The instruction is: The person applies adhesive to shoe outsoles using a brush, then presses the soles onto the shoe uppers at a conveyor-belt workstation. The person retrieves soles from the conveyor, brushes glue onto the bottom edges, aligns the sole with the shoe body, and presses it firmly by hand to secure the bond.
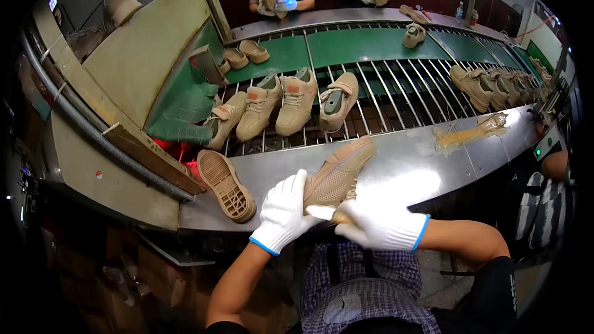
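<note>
My left hand [281,210], in a white knit glove with blue cuff, grips the heel end of a beige shoe upper [334,176]. The shoe lies on its side over the metal bench edge, toe pointing away to the right, perforated side showing. My right hand [383,219], gloved alike, is closed close to the shoe's heel. From its fingers a small white-tipped tool [320,212] reaches toward the heel; its exact kind is unclear. Left of my left hand rests a tan rubber sole [226,185], its grid-patterned face showing.
Beyond the metal bench [433,167], several beige shoes [297,102] stand on a roller conveyor [396,93]; another row [495,86] is at right. A green belt [365,43] runs behind. Two gloved co-workers [278,3] handle shoes opposite. A beige panel [148,43] borders the left.
</note>
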Motion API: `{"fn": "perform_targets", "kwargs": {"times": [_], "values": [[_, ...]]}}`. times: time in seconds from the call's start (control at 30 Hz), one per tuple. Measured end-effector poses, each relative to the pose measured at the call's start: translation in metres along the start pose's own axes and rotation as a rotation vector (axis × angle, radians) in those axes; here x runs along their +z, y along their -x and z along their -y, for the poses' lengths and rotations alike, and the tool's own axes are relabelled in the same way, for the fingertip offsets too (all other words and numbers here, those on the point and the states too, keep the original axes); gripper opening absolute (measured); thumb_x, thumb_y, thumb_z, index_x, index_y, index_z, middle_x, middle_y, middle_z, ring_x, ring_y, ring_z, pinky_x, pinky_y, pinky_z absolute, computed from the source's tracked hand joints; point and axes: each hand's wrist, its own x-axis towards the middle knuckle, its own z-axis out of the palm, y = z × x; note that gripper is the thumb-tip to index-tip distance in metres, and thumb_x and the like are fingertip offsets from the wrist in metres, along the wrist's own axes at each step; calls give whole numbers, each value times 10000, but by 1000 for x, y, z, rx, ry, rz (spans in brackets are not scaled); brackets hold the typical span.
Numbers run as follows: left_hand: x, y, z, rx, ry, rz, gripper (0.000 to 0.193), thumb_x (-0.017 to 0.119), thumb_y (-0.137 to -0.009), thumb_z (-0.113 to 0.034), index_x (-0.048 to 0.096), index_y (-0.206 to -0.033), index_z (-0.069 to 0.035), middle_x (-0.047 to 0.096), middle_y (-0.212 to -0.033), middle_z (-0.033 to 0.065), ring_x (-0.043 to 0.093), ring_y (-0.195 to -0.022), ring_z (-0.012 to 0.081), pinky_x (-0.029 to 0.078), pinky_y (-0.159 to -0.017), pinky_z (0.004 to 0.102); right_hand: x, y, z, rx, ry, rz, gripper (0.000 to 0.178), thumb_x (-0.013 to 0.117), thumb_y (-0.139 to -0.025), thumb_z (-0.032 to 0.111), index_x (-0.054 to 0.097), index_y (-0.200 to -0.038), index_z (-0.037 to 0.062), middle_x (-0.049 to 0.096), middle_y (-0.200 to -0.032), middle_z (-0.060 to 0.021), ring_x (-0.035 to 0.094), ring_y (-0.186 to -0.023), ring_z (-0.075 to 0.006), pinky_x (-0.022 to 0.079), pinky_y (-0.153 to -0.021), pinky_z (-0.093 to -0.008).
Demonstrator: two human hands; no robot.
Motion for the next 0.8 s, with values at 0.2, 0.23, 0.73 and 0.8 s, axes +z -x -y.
{"fn": "perform_targets", "kwargs": {"times": [0.2, 0.23, 0.73, 0.8], "values": [[-9, -51, -17, -115, -5, 231, 1068, 821, -803, -668, 458, -1550, 2, 661, -1372, 238, 679, -1218, 394, 561, -1022, 486, -29, -8, -28, 200, 437, -173, 381, 635, -1041, 396, 615, -1073, 16, 750, -846, -193, 738, -671, -388, 605, -635, -477], [-8, -59, -24, -145, -5, 286, 1053, 813, -814, -665, 458, -1554, -6, 685, -1333, 233, 703, -1170, 396, 578, -986, 487, -26, -10, -31, 208, 373, -174, 377, 639, -1045, 388, 615, -1090, 15, 748, -853, -198, 735, -687, -406, 602, -643, -484], [0, -65, -25, 31, -50, 236, 899, 851, -847, -499, 496, -1524, -25, 703, -1290, 202, 719, -1116, 390, 591, -946, 461, -16, -5, -55, 155, 286, -157, 389, 634, -1042, 422, 604, -1029, 34, 743, -776, -195, 743, -656, -381, 599, -610, -483], [-2, -58, -15, 0, -70, 235, 937, 871, -831, -493, 481, -1533, -11, 697, -1319, 208, 705, -1173, 392, 581, -998, 456, -20, 0, -71, 191, 124, -88, 394, 648, -1029, 448, 621, -1072, 57, 759, -834, -194, 763, -737, -384, 608, -684, -488]]}}
